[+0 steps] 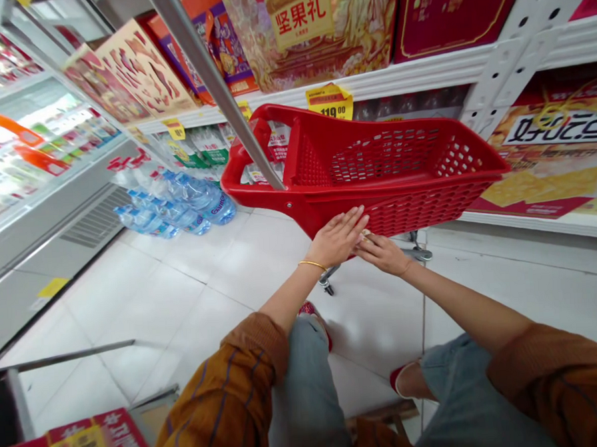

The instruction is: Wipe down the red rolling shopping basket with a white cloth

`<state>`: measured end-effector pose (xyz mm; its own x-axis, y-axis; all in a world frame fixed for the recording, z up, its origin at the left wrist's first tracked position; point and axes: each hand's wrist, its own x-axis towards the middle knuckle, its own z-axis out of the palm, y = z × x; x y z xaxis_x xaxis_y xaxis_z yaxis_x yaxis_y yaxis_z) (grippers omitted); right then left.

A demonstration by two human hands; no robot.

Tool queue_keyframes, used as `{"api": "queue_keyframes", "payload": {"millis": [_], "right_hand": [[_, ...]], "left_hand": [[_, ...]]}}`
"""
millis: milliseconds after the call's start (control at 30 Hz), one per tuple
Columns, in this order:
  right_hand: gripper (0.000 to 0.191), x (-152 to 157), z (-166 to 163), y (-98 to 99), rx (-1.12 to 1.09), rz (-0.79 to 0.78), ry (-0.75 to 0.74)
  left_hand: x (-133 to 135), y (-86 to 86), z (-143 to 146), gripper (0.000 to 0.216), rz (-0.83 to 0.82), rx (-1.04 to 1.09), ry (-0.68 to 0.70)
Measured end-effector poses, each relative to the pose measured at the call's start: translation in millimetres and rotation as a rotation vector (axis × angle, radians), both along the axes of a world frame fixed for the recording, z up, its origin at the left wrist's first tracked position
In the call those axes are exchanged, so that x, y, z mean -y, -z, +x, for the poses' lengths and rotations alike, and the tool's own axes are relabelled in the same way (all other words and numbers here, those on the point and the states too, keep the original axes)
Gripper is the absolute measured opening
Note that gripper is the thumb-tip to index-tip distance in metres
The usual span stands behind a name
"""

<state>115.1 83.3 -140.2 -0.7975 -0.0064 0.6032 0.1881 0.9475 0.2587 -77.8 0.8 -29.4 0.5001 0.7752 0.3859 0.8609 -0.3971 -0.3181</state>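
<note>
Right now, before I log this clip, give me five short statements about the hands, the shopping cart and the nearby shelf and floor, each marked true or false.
1. The left hand and right hand are close together. True.
2. Both hands grip the cart handle. False: they are together away from it, in front of the red shopping cart.
3. A bracelet is on the right wrist. False: the gold bracelet is on the left one.
4. Blue-capped water bottles are on the floor. True.
5. The 119 price tag is inside the cart. False: the yellow price tag is at the white shelf edge.

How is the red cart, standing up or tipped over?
Standing up: the red cart opens upward, and the wheels are underneath, on the floor.
</note>
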Motion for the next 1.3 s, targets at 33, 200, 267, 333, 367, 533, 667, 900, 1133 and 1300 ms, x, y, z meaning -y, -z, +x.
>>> {"api": "queue_keyframes", "payload": {"millis": [33, 200, 267, 333, 367, 533, 667, 900, 1133, 1300], "right_hand": [[0.034, -4, 4, -3.8, 0.007, -0.015, 0.003], [0.037, -26, 15, -11.1, -0.041, -0.19, -0.068], [0.037, -34, 15, -10.3, -0.052, -0.258, -0.089], [0.038, -42, 13, -8.8, -0.025, -0.285, -0.091], [0.038, -45, 11, -7.9, -0.005, -0.286, -0.086], [0.036, -57, 4, -2.2, 0.036, -0.321, -0.052], [0.034, -62, -4, -1.0, 0.054, -0.356, -0.056], [0.041, -61, -19, -9.2, -0.081, -0.119, -0.12], [0.037, -59, -22, -12.9, 0.039, -0.097, -0.056], [0.035, -61, -25, -18.9, 0.07, -0.179, -0.093]], "left_hand": [[-3, -0.2, 2, 0.051, -0.023, 0.017, -0.009], [-11, -1.4, 0, 0.052, -0.15, 0.071, 0.008], [-12, -0.5, -1, 0.054, -0.202, 0.111, 0.017], [-13, 0.8, -2, 0.055, -0.239, 0.16, 0.023], [-13, 1.3, -3, 0.056, -0.252, 0.182, 0.027], [-17, 1.7, -9, 0.057, -0.301, 0.247, 0.055], [-22, 3.5, -14, 0.06, -0.324, 0.287, 0.066], [-30, 9.6, -26, 0.06, -0.306, 0.414, 0.115], [-36, 16.4, -35, 0.058, -0.221, 0.531, 0.203], [-36, 4.8, -35, 0.057, -0.272, 0.449, 0.169]]}}
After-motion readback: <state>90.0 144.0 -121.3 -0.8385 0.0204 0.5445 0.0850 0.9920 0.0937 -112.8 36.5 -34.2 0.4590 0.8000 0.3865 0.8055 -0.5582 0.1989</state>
